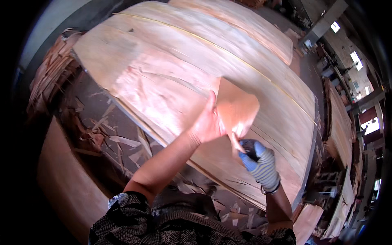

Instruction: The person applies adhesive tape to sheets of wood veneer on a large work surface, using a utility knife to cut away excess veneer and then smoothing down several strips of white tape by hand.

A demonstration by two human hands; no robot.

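A small, light-brown piece of wood veneer (237, 107) is lifted above a large stack of veneer sheets (269, 106). My bare left hand (209, 122) is at its left edge, thumb raised and the other fingers mostly hidden behind it. My right hand (258, 163) wears a striped grey-and-blue glove and a metal bracelet. Its fingers are closed at the narrow lower end of the veneer piece. A dark patch shows between the gloved fingers; I cannot make out whether it is a tool or part of the glove.
A thin yellow strip (212, 44) runs across the stack. Another veneer stack (245, 20) lies beyond it. Broken scraps (122, 141) litter the floor at the left, near a pile of torn veneer (53, 69). A curved board (67, 179) stands at lower left. More sheets (341, 122) lie right.
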